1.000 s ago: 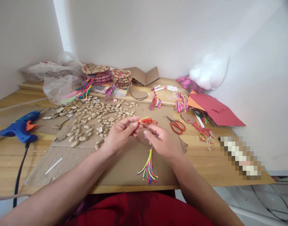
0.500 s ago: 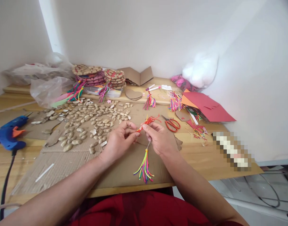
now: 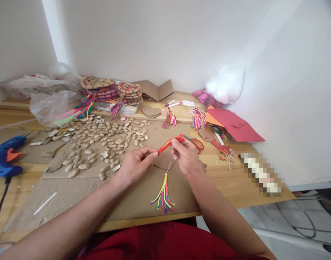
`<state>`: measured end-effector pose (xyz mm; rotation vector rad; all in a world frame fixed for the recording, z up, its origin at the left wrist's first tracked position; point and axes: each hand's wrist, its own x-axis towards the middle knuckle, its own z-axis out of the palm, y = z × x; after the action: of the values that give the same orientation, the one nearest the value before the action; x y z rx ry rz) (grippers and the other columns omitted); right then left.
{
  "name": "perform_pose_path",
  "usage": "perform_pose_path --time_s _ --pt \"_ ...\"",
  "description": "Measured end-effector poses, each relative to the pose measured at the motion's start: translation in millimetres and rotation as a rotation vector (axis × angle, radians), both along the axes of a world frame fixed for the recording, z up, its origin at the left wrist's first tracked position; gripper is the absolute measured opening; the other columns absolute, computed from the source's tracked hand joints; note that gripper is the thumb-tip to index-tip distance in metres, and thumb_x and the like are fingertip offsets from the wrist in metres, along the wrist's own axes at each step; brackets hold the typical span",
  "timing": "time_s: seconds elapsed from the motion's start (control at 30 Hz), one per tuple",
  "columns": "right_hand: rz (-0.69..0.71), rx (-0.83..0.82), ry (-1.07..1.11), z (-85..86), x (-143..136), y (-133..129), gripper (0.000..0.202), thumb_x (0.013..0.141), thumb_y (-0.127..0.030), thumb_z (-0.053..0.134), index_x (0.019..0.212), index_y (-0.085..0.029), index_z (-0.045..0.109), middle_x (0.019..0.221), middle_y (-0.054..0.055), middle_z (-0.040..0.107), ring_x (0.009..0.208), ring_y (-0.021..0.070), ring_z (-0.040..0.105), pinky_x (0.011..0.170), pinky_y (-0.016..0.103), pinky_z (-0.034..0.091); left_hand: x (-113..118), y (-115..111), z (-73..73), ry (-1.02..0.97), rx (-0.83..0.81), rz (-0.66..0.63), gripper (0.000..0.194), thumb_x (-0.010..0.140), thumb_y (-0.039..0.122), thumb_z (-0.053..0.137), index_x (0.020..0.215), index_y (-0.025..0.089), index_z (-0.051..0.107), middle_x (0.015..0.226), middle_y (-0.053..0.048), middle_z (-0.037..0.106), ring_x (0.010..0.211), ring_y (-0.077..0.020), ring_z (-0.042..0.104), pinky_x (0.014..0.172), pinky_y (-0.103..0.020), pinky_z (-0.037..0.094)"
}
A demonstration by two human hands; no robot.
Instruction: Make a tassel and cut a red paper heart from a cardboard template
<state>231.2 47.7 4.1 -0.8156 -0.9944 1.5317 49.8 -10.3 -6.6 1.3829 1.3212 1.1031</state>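
A bundle of red and orange cords stretches between my two hands above the cardboard. My left hand pinches its left end between thumb and fingers. At the other end, my right hand grips the strands, whose red tips show past the fingers. A multicoloured tassel with a thin tie at its top lies on the cardboard just below the hands. Behind my right hand are red-handled scissors, partly covered by it. A brown cardboard piece lies under the bundle.
Loose peanuts spread over the cardboard on the left, near a blue glue gun. Stacked peanut-covered pieces stand at the back. More tassels, red paper and white stuffing are on the right.
My hands have moved apart, and the cord bundle is now drawn out longer and straighter between them. The tassel below stays on the cardboard. The whole view has shifted slightly.
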Motion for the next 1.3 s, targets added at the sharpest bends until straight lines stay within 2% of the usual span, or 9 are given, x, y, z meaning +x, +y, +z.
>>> perform_pose_path --time_s 0.27,0.5,0.6,0.73,0.87,0.93,1.0,1.13,1.3 --pt "0.048 -0.04 0.048 5.5 3 0 0.025 0.071 -0.033 0.086 0.08 -0.019 0.068 0.065 -0.002 0.066 0.054 0.008 0.056 0.044 0.017 0.036 0 2 -5.4 -0.112 -0.113 0.023 0.037 0.085 0.055 0.066 0.088 0.018 0.067 0.064 0.003 0.058 0.051 -0.0107 0.049 0.049 -0.021 0.036" --pt "-0.144 -0.066 0.069 10.2 9 9 0.036 0.061 -0.034 0.09 0.087 -0.019 0.071 0.067 -0.003 0.065 0.053 0.0072 0.054 0.045 0.018 0.038 -1 3 -3.8 -0.176 -0.11 0.09 0.036 0.082 0.053 0.07 0.085 0.017 0.067 0.061 0.004 0.05 0.052 -0.0095 0.043 0.048 -0.02 0.035" --pt "-0.172 -0.053 0.037 11.4 10 7 0.035 0.065 -0.045 0.087 0.078 -0.019 0.067 0.064 -0.004 0.061 0.048 0.0071 0.05 0.041 0.02 0.032 -3 4 1.3 -0.243 -0.078 0.125 0.037 0.082 0.054 0.071 0.085 0.017 0.067 0.061 0.004 0.052 0.054 -0.0095 0.044 0.05 -0.02 0.036" --pt "0.135 0.018 -0.284 13.9 5 -8 0.049 0.083 -0.065 0.065 0.067 -0.018 0.066 0.06 0.0 0.059 0.046 0.0093 0.047 0.04 0.023 0.027 -5 6 5.2 -0.292 -0.064 0.092 0.044 0.08 0.057 0.074 0.096 0.016 0.069 0.065 0.001 0.062 0.054 -0.0096 0.049 0.051 -0.021 0.04" --pt "0.318 0.256 -0.586 18.9 -5 -25 0.037 0.094 -0.053 0.059 0.088 -0.021 0.076 0.079 0.002 0.068 0.067 0.0133 0.058 0.062 0.026 0.045 -1 4 5.1 -0.337 -0.029 0.023 0.046 0.079 0.051 0.076 0.108 0.015 0.07 0.077 -0.003 0.07 0.064 -0.0129 0.061 0.061 -0.024 0.051" --pt "0.366 0.33 -0.603 17.3 -9 -28 0.03 0.097 -0.046 0.057 0.1 -0.023 0.076 0.091 0.002 0.071 0.084 0.0167 0.062 0.078 0.03 0.049 2 2 4.6 -0.347 -0.014 0.0 0.043 0.082 0.046 0.075 0.112 0.015 0.069 0.086 -0.005 0.074 0.07 -0.014 0.064 0.066 -0.025 0.054" --pt "0.416 0.322 -0.557 11.8 -13 -28 0.031 0.098 -0.046 0.056 0.101 -0.022 0.075 0.094 0.004 0.07 0.089 0.0178 0.062 0.084 0.032 0.049 4 0 4.6 -0.35 -0.003 -0.002 0.043 0.084 0.043 0.073 0.117 0.015 0.068 0.095 -0.007 0.076 0.075 -0.0151 0.067 0.069 -0.026 0.056" --pt "0.408 0.149 -0.344 0.2 -18 -25 0.035 0.091 -0.054 0.064 0.083 -0.021 0.072 0.077 0.001 0.063 0.07 0.0138 0.056 0.068 0.028 0.047 6 -3 5.1 -0.275 0.04 0.014 0.049 0.087 0.038 0.07 0.129 0.015 0.061 0.097 -0.008 0.078 0.072 -0.0151 0.068 0.069 -0.027 0.056" --pt "0.245 -0.002 -0.304 3.3 -17 -24 0.032 0.078 -0.055 0.077 0.082 -0.023 0.075 0.059 -0.005 0.05 0.049 0.0086 0.035 0.047 0.025 0.026 5 -6 0.1 -0.061 0.144 0.059 0.054 0.089 0.035 0.068 0.139 0.019 0.056 0.102 -0.008 0.079 0.072 -0.0163 0.07 0.07 -0.027 0.055"
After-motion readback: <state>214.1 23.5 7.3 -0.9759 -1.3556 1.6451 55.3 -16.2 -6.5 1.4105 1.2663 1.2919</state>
